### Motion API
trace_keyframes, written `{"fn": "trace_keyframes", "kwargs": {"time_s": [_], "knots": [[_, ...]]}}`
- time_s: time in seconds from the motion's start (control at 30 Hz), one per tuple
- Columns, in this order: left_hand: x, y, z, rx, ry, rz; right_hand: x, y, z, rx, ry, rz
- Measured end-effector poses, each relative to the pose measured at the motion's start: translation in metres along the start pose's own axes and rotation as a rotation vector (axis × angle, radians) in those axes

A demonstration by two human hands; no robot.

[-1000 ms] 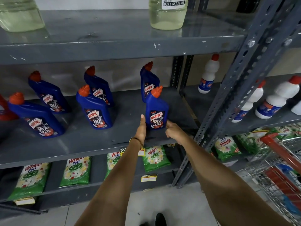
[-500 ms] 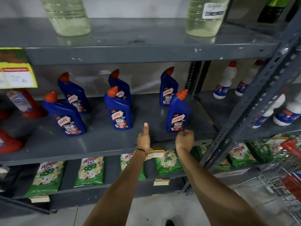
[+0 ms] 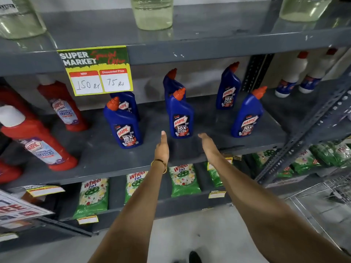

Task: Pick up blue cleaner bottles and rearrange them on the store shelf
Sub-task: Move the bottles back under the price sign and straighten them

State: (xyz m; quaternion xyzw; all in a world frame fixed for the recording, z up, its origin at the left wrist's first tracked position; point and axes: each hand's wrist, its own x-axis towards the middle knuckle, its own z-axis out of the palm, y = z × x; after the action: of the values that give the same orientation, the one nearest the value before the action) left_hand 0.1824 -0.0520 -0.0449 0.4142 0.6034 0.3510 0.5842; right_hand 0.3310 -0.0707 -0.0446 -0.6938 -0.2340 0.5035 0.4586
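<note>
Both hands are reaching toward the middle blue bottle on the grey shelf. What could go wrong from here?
1. The left hand and right hand are open on either side of the front middle blue bottle; a second blue bottle stands close behind it, so a forward nudge could topple that one.
2. The hanging price sign partly hides the rear left blue bottle, so it could be missed.

Red bottles (image 3: 62, 109) stood at shelf's left end. Yellow price sign (image 3: 96, 70) hung from upper shelf edge, reading 150 and 75. Pale liquid jars (image 3: 152, 13) sat on top shelf. White bottles (image 3: 292, 76) stood in right bay. Green packets (image 3: 184, 180) lay below. Wire cart (image 3: 334, 188) stood at right.
</note>
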Motion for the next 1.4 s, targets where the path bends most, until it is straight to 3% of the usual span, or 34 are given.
{"fn": "trace_keyframes", "kwargs": {"time_s": [0.37,0.67,0.97,1.23,1.4], "knots": [[0.028,0.016,0.012,-0.115,-0.245,0.013,0.043,-0.014,0.011,0.189,-0.123,0.025],[0.034,0.017,0.02,-0.194,-0.246,0.033,0.047,-0.013,0.019,0.092,-0.201,-0.055],[0.024,0.007,0.017,-0.319,-0.306,-0.013,0.038,-0.003,0.008,-0.07,-0.185,0.008],[0.014,-0.009,0.013,-0.078,-0.173,0.056,0.022,0.004,0.005,-0.065,-0.2,-0.009],[0.009,-0.011,0.015,-0.15,-0.187,0.001,0.016,0.005,0.004,-0.058,-0.203,0.006]]}}
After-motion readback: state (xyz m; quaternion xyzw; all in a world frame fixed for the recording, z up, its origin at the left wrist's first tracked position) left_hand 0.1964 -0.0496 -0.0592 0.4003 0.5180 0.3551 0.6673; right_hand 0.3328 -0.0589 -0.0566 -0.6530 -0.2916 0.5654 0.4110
